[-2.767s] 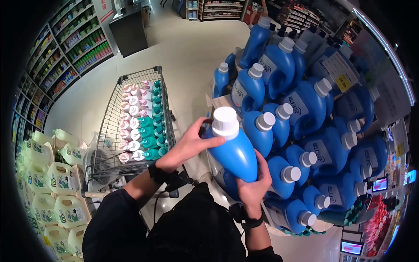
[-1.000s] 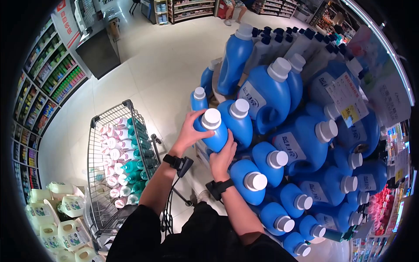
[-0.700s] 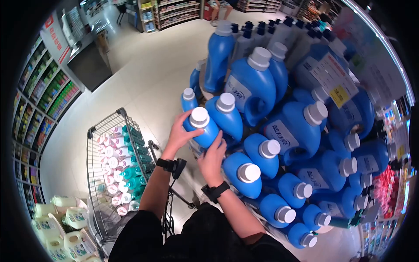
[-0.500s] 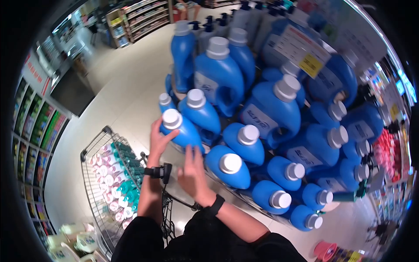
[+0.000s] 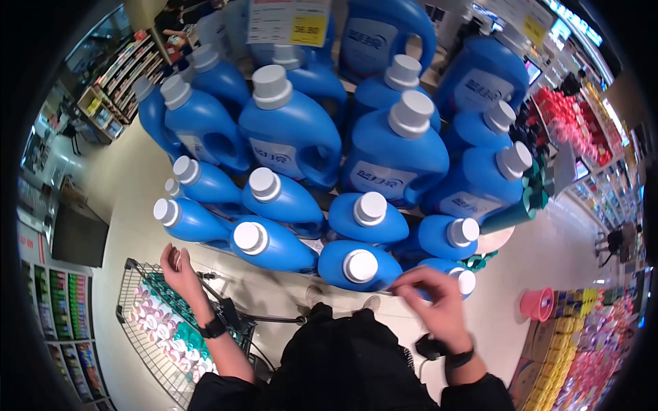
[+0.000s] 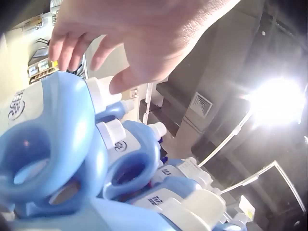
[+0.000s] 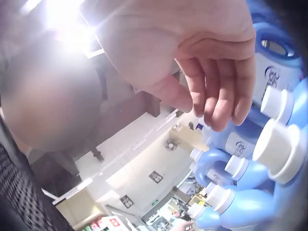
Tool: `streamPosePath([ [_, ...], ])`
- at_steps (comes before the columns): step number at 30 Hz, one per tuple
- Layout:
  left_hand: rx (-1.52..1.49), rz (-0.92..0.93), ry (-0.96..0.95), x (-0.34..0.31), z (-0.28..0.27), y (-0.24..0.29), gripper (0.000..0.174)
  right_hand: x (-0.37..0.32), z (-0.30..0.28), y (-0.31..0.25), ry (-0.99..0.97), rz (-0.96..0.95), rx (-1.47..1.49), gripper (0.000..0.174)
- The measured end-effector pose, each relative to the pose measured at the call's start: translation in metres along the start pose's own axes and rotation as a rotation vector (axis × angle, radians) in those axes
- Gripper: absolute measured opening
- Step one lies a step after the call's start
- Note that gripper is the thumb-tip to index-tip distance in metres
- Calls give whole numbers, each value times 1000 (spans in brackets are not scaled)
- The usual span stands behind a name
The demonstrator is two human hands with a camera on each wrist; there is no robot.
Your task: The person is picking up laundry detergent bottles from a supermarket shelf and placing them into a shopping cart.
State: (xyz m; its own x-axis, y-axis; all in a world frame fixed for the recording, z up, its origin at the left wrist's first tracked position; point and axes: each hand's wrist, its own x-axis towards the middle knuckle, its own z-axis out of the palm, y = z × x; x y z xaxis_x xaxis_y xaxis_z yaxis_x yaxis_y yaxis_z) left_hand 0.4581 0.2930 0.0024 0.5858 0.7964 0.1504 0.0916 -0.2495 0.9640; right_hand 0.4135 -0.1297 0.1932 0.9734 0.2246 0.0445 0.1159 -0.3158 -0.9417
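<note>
Blue laundry detergent bottles (image 5: 288,127) with white caps stand packed on a display. At the front row's left end stands one detergent bottle (image 5: 195,222), its cap facing up and left. My left hand (image 5: 185,279) is just below it, over the cart side, with nothing in the fingers; the left wrist view shows the fingers (image 6: 72,48) relaxed. My right hand (image 5: 436,301), slightly blurred, hovers at the front right beside a front-row bottle (image 5: 356,257). In the right wrist view its fingers (image 7: 224,91) hang loosely bent and hold nothing.
At lower left stands a wire shopping cart (image 5: 130,284) loaded with white-and-pink and green pump bottles (image 5: 185,335). A price sign (image 5: 288,20) hangs over the display's back. To the right are a pink bucket (image 5: 537,303) and stacked yellow packs (image 5: 565,342).
Both hands held a blue detergent bottle earlier. It now stands at the front row's left end, released, and the hands have moved apart. The head view has swung right toward the display.
</note>
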Motion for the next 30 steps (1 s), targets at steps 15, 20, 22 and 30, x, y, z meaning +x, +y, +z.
streamPosePath([
  [15, -123, 284, -653, -207, 67, 124, 18, 91, -83, 41, -107, 579, 133, 56],
  [20, 5, 454, -915, -226, 76, 121, 40, 117, -66, 86, -167, 576, -197, 80],
  [22, 11, 447, -918, -223, 75, 121, 41, 122, -60, 97, -195, 512, -308, 84],
  [30, 43, 392, -890, -220, 86, 114, 38, 133, -53, 134, -343, 702, -201, 111],
])
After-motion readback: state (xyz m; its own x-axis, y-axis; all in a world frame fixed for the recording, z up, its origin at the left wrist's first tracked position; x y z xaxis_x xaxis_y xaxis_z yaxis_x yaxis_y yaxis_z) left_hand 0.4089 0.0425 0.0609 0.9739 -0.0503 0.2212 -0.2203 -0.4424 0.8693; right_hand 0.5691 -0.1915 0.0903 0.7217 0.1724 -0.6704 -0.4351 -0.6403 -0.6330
